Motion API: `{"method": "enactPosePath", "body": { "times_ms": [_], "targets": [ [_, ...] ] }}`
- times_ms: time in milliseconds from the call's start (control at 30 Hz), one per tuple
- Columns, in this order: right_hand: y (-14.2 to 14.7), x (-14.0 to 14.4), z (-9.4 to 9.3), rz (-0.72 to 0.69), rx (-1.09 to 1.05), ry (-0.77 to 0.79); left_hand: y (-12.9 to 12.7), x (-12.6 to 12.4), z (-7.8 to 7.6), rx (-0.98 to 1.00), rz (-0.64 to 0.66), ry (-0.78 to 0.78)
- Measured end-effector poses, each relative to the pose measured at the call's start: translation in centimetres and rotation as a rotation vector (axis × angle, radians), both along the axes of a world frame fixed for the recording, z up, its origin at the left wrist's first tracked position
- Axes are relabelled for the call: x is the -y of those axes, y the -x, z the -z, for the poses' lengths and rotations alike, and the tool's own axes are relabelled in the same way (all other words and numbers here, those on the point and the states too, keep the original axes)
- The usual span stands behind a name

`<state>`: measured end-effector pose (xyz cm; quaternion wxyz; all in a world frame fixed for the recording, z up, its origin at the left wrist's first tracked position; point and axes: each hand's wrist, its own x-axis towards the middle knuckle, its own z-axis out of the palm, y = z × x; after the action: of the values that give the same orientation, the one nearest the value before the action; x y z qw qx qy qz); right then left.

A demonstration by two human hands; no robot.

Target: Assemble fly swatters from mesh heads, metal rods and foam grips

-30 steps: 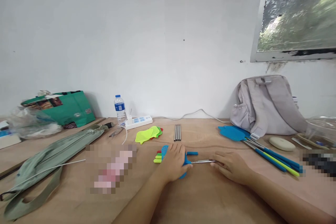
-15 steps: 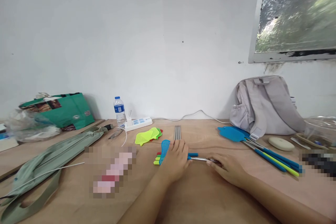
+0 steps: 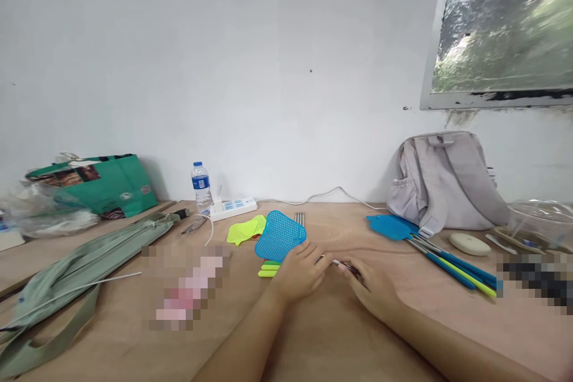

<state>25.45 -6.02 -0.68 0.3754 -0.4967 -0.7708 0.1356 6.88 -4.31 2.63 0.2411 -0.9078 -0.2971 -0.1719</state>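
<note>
My left hand has its fingers closed on the neck of a blue perforated fly swatter head, whose flat face is turned toward me. In my right hand is a metal rod, pinched between thumb and fingers; its other end runs toward my left hand. Whether rod and head are joined is hidden by my left fingers. Yellow-green swatter heads lie to the left. Beneath the blue head, green and yellow handles stick out. Several metal rods lie behind it, partly covered.
Blue-headed swatters with long handles lie at right, before a grey backpack. Nearby are a pale oval object and a clear container. A power strip, water bottle, and green-grey strap bag occupy the left.
The blue swatter head has come up and turned its broad face toward me. My hands have drawn closer together, and less of the rod shows between them.
</note>
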Motion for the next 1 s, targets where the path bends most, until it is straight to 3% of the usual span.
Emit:
{"method": "enactPosePath", "body": {
  "times_ms": [100,200,333,467,567,767,867,1000],
  "targets": [
    [-0.1,0.0,0.0,-0.021,0.054,-0.016,1.0,-0.6,-0.2,-0.013,0.011,-0.025],
    [-0.1,0.3,0.0,-0.144,0.047,-0.032,1.9,-1.0,-0.2,-0.034,0.021,-0.068],
    [0.0,0.3,0.5,-0.299,-0.194,-0.002,3.3,-1.3,0.1,-0.028,0.032,-0.120],
    [0.1,-0.7,0.9,-0.130,-0.470,0.038,4.8,-1.6,0.0,0.143,-0.052,-0.146],
    [0.0,-1.5,0.8,-0.036,-0.282,0.033,5.5,-1.7,-0.3,0.310,-0.144,-0.158],
    [-0.1,-1.9,0.7,-0.136,0.189,0.109,5.1,-1.9,-0.2,0.470,-0.192,-0.135],
    [0.0,-1.9,0.9,-0.097,0.222,0.120,4.9,-2.2,0.1,0.402,-0.183,-0.120],
    [0.1,-2.0,0.7,-0.046,0.101,0.116,5.1,-2.9,0.4,0.299,-0.173,-0.127]
  ]
}}
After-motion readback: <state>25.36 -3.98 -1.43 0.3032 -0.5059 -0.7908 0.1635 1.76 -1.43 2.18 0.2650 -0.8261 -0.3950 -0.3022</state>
